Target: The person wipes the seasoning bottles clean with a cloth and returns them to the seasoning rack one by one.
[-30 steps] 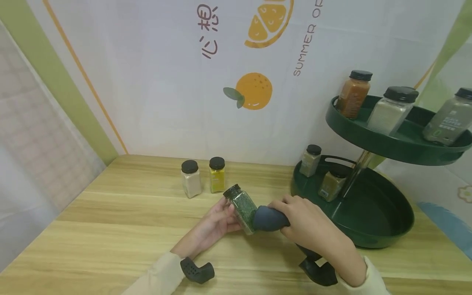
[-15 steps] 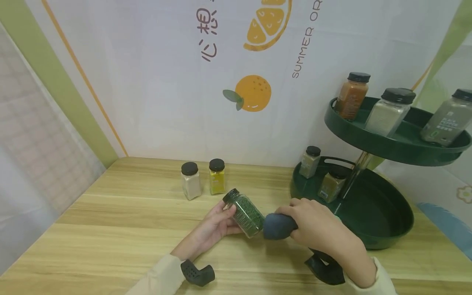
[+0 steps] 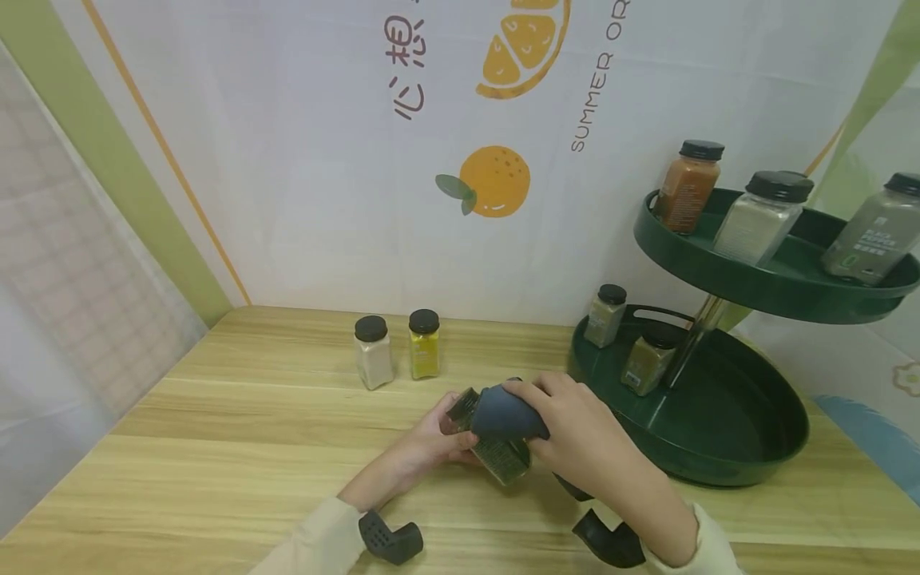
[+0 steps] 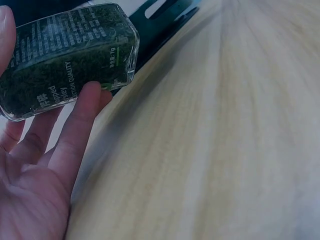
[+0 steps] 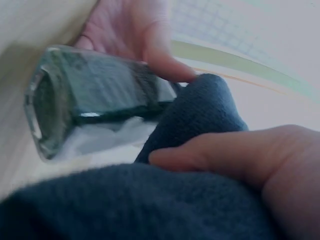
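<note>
My left hand (image 3: 430, 435) holds a glass spice jar of chopped parsley (image 3: 503, 461) by its neck end, above the table. The jar lies tilted, its base toward the lower right. Dried green flakes and white print show through the glass of the parsley jar (image 4: 70, 60) in the left wrist view. With thumb and fingers my right hand (image 3: 585, 431) grips a dark blue cloth (image 3: 506, 414), which lies against the jar near its black lid and covers part of it. In the right wrist view the right thumb presses on the cloth (image 5: 200, 110).
A jar of pale powder (image 3: 374, 359) and a yellow spice jar (image 3: 424, 347) stand at the back of the wooden table (image 3: 216, 447). At the right is a dark green two-tier rack (image 3: 733, 471), with spice jars on both tiers. A printed curtain (image 3: 309, 200) hangs behind.
The cloth has moved from the jar's base end up toward its lid, with my right hand shifting left. The jar has dropped slightly and moved a little right in my left hand.
</note>
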The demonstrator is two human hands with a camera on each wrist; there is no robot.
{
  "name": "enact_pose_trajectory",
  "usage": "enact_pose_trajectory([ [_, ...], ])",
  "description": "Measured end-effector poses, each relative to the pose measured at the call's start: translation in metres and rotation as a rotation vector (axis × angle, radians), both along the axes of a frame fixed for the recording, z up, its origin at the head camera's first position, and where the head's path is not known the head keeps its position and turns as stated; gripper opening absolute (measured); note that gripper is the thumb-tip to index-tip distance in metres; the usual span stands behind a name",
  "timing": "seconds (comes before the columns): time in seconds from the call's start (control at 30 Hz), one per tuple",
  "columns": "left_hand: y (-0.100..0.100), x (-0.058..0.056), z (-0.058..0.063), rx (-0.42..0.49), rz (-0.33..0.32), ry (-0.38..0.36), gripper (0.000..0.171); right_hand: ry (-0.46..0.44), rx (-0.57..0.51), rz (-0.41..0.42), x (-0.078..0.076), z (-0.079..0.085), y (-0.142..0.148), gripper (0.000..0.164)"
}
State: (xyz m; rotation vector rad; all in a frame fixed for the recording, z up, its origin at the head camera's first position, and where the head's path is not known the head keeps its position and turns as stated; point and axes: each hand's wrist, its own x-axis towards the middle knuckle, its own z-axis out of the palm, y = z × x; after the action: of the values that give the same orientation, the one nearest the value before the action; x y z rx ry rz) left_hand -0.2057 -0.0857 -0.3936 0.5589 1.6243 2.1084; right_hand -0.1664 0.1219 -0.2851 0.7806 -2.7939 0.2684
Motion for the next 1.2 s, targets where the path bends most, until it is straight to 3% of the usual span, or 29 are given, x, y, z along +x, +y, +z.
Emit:
enact_pose_trajectory([
  [0.13,0.002,0.001,-0.001,0.005,-0.006,0.017,0.092,0.002,0.029,-0.011,0.000,-0.005,-0.001,0.059],
  [0.43,0.000,0.000,0.001,0.027,0.010,-0.020,0.097,0.009,0.100,-0.014,0.001,-0.003,0.006,0.051],
  [0.8,-0.007,-0.001,0.002,0.126,0.032,-0.089,0.077,-0.077,0.201,0.005,-0.001,0.003,0.018,0.043],
  [1.03,-0.008,-0.002,0.002,0.149,0.030,-0.116,0.065,-0.185,0.250,-0.055,-0.002,0.010,0.032,0.041],
  [1.2,-0.009,-0.003,0.004,0.193,-0.004,-0.138,0.061,-0.138,0.191,-0.071,-0.002,0.017,0.032,0.051],
])
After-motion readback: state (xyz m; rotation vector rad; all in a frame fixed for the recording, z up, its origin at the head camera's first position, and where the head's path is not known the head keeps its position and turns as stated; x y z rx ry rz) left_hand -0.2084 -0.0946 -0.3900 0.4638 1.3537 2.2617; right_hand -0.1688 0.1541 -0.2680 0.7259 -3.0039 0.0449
